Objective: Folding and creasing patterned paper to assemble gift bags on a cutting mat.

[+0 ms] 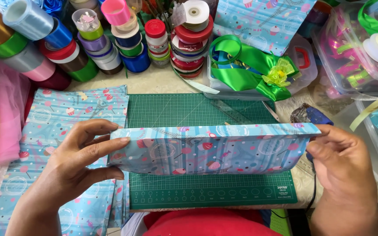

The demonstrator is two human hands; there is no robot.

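Item: folded sheet of blue gift wrap (211,150), printed with cupcakes and sweets, held in the air over a green cutting mat (189,111), its long folded edge uppermost and level

Grip: left hand (73,168) closed on the sheet's left end, thumb behind, fingertips pressed on the front; right hand (344,168) pinching the right end at the top corner

Nearby: stack of matching wrap sheets (66,118) on the table at the left, touching the mat's edge; clear ruler (232,111) lying on the mat behind the sheet; stacked ribbon spools (110,39) along the back; green satin bow (259,70) on a plastic box

Risks, judged: uneven pinching at either end likely skews or softens the crease; a hard pull between the hands may tear the thin paper at a corner; a loosened right pinch lets the fold spring open; the ruler sits close enough to snag the lower edge if the sheet drops
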